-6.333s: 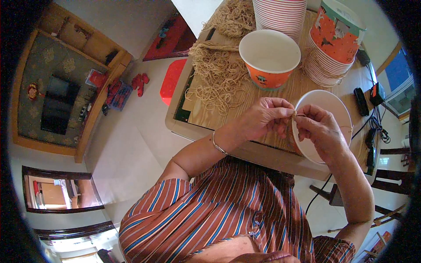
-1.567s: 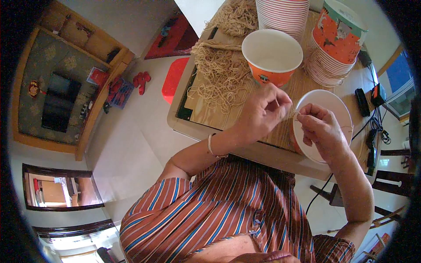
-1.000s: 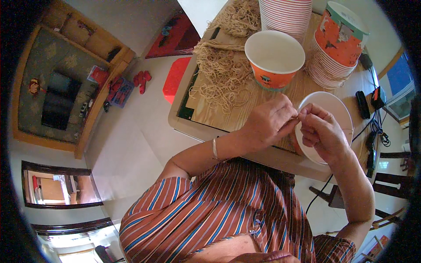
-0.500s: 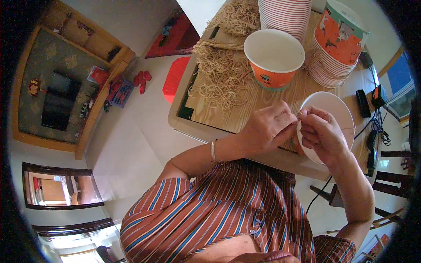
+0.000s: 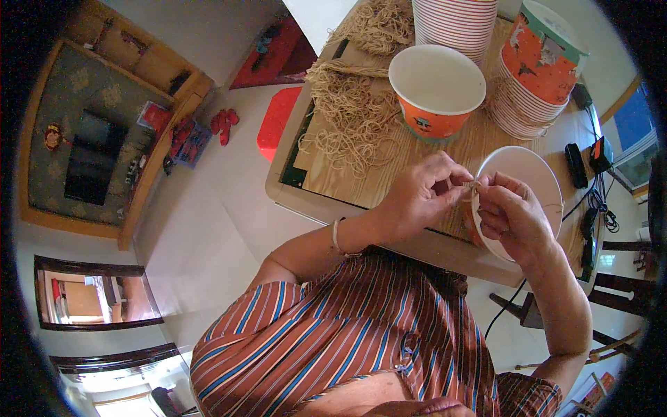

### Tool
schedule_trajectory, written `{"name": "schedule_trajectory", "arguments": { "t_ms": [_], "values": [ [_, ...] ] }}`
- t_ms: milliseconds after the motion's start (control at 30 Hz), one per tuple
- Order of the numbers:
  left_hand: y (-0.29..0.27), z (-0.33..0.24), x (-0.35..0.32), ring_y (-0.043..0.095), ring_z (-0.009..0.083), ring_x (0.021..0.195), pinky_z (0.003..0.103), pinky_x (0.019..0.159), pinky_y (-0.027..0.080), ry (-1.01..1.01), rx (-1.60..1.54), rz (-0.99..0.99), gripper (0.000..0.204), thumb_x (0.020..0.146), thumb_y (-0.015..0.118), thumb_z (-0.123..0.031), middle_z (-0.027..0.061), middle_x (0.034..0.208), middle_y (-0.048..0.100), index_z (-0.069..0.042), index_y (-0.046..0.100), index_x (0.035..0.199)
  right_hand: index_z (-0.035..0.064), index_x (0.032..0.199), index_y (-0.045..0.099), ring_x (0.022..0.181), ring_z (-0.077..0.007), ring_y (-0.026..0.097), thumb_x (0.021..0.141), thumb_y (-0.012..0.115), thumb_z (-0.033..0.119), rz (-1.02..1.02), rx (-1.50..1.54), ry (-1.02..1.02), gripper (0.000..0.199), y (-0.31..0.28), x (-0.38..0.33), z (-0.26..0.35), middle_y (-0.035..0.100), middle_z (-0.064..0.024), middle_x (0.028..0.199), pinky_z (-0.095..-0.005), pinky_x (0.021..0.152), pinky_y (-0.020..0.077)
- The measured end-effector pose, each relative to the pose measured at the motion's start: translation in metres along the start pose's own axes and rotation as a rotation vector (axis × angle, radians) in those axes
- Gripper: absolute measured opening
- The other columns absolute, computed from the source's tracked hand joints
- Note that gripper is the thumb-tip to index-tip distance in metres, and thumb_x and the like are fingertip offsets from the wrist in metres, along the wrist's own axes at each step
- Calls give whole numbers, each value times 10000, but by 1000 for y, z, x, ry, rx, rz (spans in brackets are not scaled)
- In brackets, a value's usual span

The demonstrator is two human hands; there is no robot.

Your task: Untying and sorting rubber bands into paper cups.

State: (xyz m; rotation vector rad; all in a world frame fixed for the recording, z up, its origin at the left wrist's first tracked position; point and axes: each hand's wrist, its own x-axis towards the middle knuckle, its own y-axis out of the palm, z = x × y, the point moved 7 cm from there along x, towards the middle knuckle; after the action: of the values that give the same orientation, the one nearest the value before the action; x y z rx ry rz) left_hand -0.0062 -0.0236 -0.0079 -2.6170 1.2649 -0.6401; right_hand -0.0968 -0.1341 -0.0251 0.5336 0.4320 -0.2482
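Wood-grain bench (image 5: 347, 190), tangled twine heap (image 5: 354, 121) | left hand (image 5: 425, 198), right hand (image 5: 513, 208): fingers pinched on beige strand (image 5: 474, 185) by bucket (image 5: 540, 170) | red stool (image 5: 276, 125), pale floor (image 5: 201, 226)

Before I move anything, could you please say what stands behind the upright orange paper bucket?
A stack of nested paper buckets; the upright orange paper bucket covers its lower front, and its top is cropped.

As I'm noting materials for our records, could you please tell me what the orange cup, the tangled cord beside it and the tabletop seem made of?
Orange cup: probably coated paperboard; smooth white inside, printed outside.
Tangled cord: likely plant fibre, perhaps jute; matt tan strands.
Tabletop: wood or wood-look laminate; streaky brown grain.
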Motion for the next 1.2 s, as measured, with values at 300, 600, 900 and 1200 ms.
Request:
{"name": "schedule_trajectory", "arguments": {
  "t_ms": [300,600,900,1200],
  "values": [
    [7,13,5,554,79,766,234,686,469,-97,-148,81,81,856,627,-94,4,843,551,-49,585,908,57,918,555,448,-60,353,881,571,125,7,-19,12,78,1,0,0,419,37,602,-229,408,304],
    [14,28,6,516,45,736,212,654,449,-210,-402,107,54,868,594,-73,-24,799,520,-59,546,890,57,895,569,430,-72,385,862,586,118,-2,-58,-9,71,-4,0,0,454,29,604,-241,412,356],
    [7,20,11,520,56,730,217,659,453,-84,-236,78,84,842,623,-58,-19,795,517,-51,550,882,51,953,561,463,-76,424,859,580,111,14,-120,-45,113,1,-2,4,477,25,619,-250,418,378],
    [2,1,17,557,94,713,245,642,472,35,-6,80,80,794,638,-18,23,790,538,-41,571,831,10,1097,522,526,-76,474,854,555,112,-48,-267,-133,265,5,-5,13,505,-11,722,-242,445,406]
  ]
}}
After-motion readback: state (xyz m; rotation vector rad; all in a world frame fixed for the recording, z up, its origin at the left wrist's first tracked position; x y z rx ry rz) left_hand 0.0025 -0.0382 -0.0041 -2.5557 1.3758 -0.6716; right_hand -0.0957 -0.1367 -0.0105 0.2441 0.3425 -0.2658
